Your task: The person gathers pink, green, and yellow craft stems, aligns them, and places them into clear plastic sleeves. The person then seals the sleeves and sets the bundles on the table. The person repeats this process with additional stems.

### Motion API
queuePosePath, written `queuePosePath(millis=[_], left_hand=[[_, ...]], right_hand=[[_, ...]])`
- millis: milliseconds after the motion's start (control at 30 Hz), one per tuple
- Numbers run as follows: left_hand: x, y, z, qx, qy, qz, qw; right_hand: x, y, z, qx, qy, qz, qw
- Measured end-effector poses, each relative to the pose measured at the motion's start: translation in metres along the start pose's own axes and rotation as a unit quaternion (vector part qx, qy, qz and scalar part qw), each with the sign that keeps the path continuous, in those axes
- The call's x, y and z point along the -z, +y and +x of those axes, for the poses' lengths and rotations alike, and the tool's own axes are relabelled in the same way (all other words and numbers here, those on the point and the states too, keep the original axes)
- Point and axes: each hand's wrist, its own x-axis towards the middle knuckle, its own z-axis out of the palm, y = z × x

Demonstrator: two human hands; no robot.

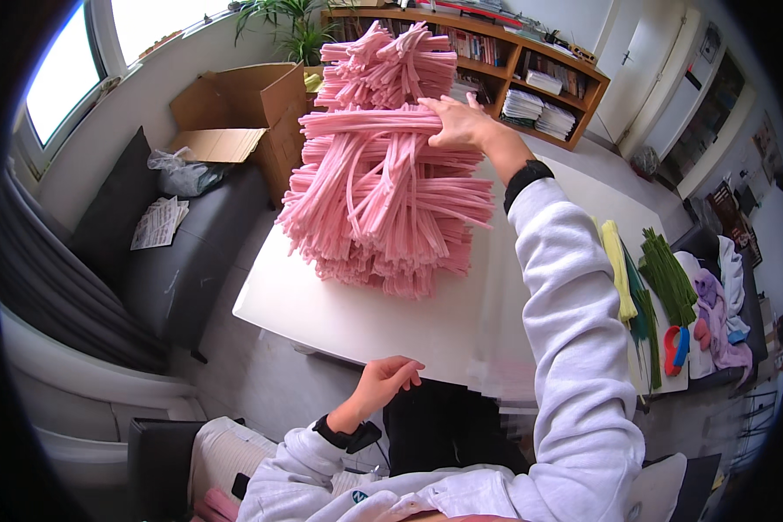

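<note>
A tall stack of pink fuzzy stem bundles [391, 189], like pipe cleaners, stands on a white table [365, 320], with layers laid crosswise. My right hand [460, 122] reaches over the upper part, its fingers spread on the right end of a bundle lying across the stack; whether it grips any stems cannot be told. Near the table's front edge, my left hand [388, 382] is held low with loosely curled fingers and nothing visible in it.
Yellow stems [618, 271], green stems [667, 277] and a red and blue ring-shaped item [676, 351] lie on the table's right side. Left are a dark sofa [202, 261] and an open cardboard box [280, 111]. A wooden bookcase [512, 62] stands behind.
</note>
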Motion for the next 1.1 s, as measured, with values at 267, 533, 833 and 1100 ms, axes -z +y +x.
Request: queuePosePath(millis=[267, 533, 833, 1100], left_hand=[[0.01, -0.008, 0.004, -0.008, 0.023, -0.007, 1.0], [0.01, -0.018, -0.002, -0.003, 0.045, -0.021, 0.999], [0.01, -0.024, -0.006, 0.002, 0.057, -0.013, 0.998], [-0.01, 0.039, 0.003, -0.124, 0.017, 0.001, 0.992]], right_hand=[[-0.018, 0.0, 0.013, 0.023, 0.046, -0.017, 0.999], [-0.025, -0.001, 0.018, 0.068, 0.099, -0.077, 0.99], [-0.025, 0.008, 0.023, 0.065, 0.242, -0.025, 0.968], [0.027, -0.006, -0.075, 0.036, 0.39, -0.021, 0.92]])
